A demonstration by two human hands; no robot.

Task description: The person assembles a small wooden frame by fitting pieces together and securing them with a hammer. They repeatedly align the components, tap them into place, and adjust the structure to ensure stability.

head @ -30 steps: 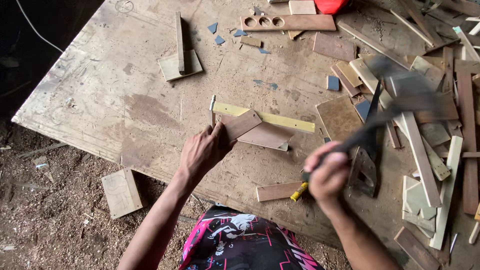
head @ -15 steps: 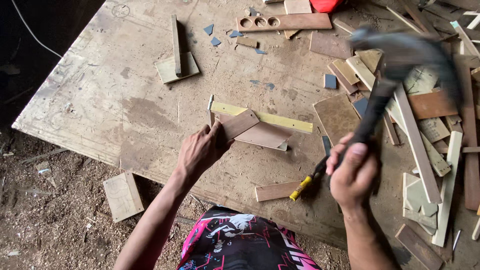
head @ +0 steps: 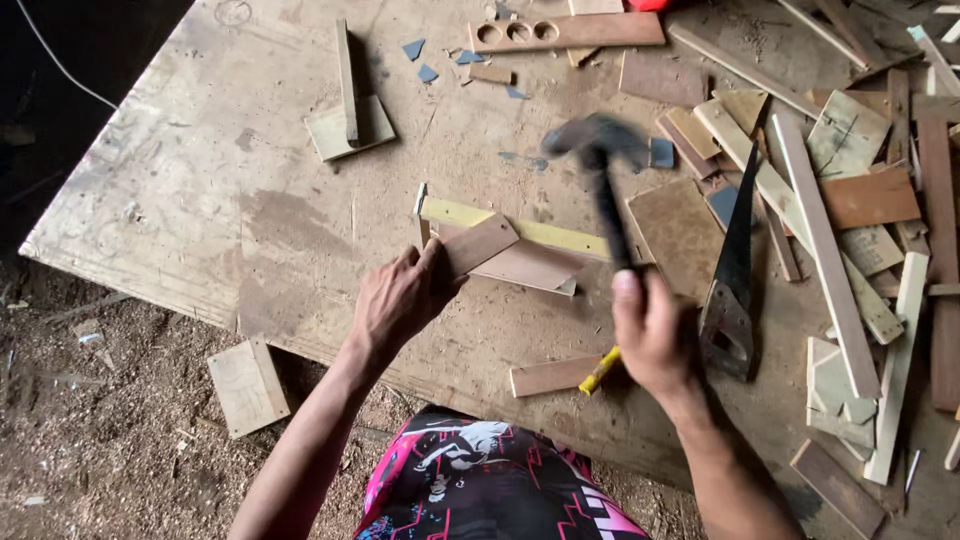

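Soft, even daylight covers the plywood tabletop (head: 250, 200), with no glare anywhere. Shadows are faint and short, falling toward seven o'clock under the wood scraps. The corner at ten o'clock sinks into near black, and the sawdust floor (head: 90, 420) at eight o'clock is dimmer than the board. The hammer (head: 598, 165) head is smeared by motion blur; its handle is slightly soft. Everything else stays sharp, with mild wide-angle stretching at the edges.
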